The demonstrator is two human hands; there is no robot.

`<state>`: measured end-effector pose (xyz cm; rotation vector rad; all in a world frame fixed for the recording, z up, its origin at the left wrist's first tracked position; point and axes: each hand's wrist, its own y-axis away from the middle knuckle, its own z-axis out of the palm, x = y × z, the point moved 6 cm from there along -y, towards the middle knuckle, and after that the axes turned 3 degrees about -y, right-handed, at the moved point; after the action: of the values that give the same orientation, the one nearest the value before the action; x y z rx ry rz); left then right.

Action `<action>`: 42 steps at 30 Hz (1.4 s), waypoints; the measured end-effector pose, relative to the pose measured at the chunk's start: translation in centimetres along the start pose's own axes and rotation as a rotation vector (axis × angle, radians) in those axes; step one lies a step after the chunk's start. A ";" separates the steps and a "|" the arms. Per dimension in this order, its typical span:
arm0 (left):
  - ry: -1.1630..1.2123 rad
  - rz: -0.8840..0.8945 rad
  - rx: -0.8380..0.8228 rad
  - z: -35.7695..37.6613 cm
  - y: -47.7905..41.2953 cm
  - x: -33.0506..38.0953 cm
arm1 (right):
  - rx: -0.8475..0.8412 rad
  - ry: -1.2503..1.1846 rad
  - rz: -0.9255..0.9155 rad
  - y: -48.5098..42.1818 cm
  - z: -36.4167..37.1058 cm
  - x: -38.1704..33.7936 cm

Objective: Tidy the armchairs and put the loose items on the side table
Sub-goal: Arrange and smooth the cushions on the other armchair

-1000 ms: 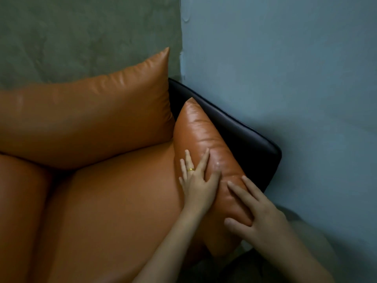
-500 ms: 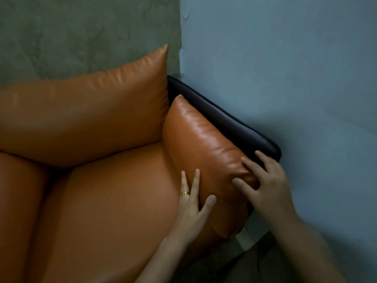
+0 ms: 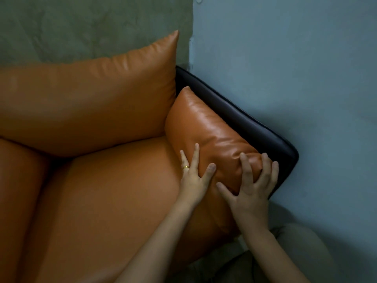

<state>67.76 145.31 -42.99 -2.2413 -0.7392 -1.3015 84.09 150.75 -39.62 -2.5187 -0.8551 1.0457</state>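
Your right hand [image 3: 250,193] is clamped on the near end of the small cushion [image 3: 206,137], fingers [image 3: 245,166] spread and dug into the leather so it puckers around them, thumb hooked under the end. Your left hand [image 3: 193,180] is on the same cushion, on its inner side: thumb pressed into the face, the other fingers laid flat and straight down in the crease where the cushion meets the seat [image 3: 114,201]. That hand is flat against it, not closed around it. A gold ring [image 3: 186,167] shows on one of those fingers.

The small cushion stands on its long edge along the right side of the armchair, leaning against the black armrest [image 3: 244,121] behind it, its far corner tucked just beside the big back cushion [image 3: 87,101]. The big one rests across the back of the seat, its upper right corner pointing up at the wall. The armrest sits tight to the blue wall [image 3: 295,68]; the wall behind the chair is greenish [image 3: 81,27]. Another orange cushion [image 3: 16,190] edges in at the far left.
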 end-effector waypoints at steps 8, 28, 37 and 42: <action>-0.341 0.034 -0.125 -8.2 -0.2 -2.3 | 0.101 0.099 0.003 -0.3 -3.5 -5.3; -0.995 -0.103 0.457 -47.9 -21.1 -5.5 | -0.547 0.128 -0.767 -28.9 27.3 -44.7; -1.067 -0.032 0.657 -48.6 -23.6 -8.2 | -0.521 0.259 -0.772 -31.5 31.8 -42.4; -1.119 -0.090 0.609 -52.5 -22.5 -9.7 | -0.474 0.358 -0.715 -34.2 30.6 -39.6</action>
<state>15.44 128.09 -25.04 -2.2423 -1.3573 0.3055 25.75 153.99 -23.49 -2.2802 -1.8414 0.1671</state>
